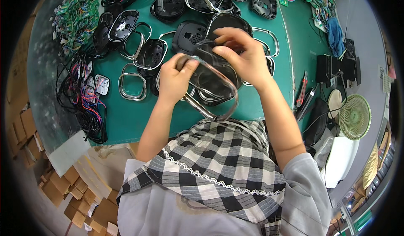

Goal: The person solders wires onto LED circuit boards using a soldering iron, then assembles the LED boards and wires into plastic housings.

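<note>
My left hand [174, 78] is closed on a chrome frame [230, 88], a rounded-square ring tilted over the table's near edge. Thumb and fingers pinch its upper left corner. My right hand [250, 61] has its thumb and fingers curled at the upper edge of a black plastic shell [206, 51], smeared by motion. That shell lies behind the frame, and its lower part is hard to tell from the dark parts beneath. Just beyond my hands are more black shells [189, 36], and a loose chrome frame [132, 86] lies left of my left hand.
Heaps of green circuit boards [78, 21] and bundled black cables [90, 118] lie at the left of the green table [126, 126]. Further shells [170, 2] crowd the far side. At the right are a red utility knife [301, 88], a blue cloth [335, 36] and a green fan [355, 117].
</note>
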Action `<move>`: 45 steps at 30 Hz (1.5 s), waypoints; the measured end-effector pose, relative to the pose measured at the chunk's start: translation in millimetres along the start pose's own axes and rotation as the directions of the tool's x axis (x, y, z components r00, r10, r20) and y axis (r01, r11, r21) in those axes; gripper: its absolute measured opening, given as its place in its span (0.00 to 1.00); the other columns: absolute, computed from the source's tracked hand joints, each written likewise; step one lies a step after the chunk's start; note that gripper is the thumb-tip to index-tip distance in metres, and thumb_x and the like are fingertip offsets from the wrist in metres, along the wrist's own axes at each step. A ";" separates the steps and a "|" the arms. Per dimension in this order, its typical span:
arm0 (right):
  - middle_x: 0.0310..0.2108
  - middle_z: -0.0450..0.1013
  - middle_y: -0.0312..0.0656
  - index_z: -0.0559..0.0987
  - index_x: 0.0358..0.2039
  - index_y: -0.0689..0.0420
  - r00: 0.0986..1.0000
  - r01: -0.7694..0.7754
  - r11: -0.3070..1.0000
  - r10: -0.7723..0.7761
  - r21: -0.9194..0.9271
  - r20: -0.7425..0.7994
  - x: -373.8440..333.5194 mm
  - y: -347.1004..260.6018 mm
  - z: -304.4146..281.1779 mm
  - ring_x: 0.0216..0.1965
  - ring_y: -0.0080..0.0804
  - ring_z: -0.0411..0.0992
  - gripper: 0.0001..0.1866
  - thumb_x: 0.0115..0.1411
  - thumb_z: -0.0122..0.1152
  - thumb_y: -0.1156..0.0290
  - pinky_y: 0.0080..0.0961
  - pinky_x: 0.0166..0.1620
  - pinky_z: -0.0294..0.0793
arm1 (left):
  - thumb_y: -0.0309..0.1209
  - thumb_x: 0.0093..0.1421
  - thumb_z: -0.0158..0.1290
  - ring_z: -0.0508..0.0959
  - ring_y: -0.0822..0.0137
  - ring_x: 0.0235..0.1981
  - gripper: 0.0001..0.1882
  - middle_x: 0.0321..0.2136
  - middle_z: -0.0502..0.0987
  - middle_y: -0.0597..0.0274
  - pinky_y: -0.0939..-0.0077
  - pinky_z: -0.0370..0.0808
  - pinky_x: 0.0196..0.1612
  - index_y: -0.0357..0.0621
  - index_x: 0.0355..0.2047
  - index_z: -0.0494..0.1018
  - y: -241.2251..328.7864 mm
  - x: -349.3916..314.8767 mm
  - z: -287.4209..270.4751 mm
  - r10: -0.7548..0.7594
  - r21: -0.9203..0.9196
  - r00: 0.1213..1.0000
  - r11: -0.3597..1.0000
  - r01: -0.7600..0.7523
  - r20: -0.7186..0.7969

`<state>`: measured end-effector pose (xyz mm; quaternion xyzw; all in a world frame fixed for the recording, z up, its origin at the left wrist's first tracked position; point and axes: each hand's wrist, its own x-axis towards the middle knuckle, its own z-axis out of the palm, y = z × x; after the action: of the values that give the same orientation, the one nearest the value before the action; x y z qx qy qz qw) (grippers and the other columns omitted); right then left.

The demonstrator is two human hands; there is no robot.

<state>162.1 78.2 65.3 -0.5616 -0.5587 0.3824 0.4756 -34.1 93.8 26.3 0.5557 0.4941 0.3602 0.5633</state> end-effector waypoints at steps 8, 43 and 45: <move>0.28 0.73 0.31 0.74 0.38 0.59 0.769 -0.318 0.758 0.558 0.570 -0.313 -58.0 47.4 18.7 0.27 0.18 0.69 0.07 0.64 0.54 0.68 0.17 0.31 0.70 | 0.38 0.63 0.53 0.65 0.82 0.23 0.15 0.24 0.70 0.72 0.86 0.64 0.27 0.37 0.40 0.71 -13.1 -23.8 -2.0 -0.158 -0.304 0.979 0.946 0.112 -0.132; 0.43 0.71 0.42 0.70 0.48 0.66 0.870 -0.257 0.843 0.414 0.472 -0.266 -72.8 33.8 53.8 0.45 0.24 0.68 0.13 0.65 0.50 0.75 0.23 0.50 0.68 | 0.39 0.67 0.45 0.69 0.77 0.27 0.16 0.27 0.74 0.65 0.80 0.68 0.32 0.35 0.36 0.68 -47.7 -30.9 4.7 -0.012 -0.160 0.980 0.987 -0.021 -0.201; 0.44 0.73 0.42 0.70 0.51 0.66 0.836 -0.481 0.644 0.542 0.595 0.089 -70.1 34.3 34.0 0.46 0.23 0.70 0.16 0.62 0.52 0.79 0.22 0.52 0.68 | 0.38 0.67 0.46 0.70 0.78 0.28 0.16 0.28 0.75 0.64 0.81 0.69 0.33 0.34 0.36 0.69 -51.2 -30.9 0.0 -0.068 -0.208 0.981 0.978 0.028 -0.184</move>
<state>132.7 14.9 16.4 -0.5357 -0.2041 0.6282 0.5260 -49.2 57.9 -19.2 0.4456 0.5193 0.4469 0.5762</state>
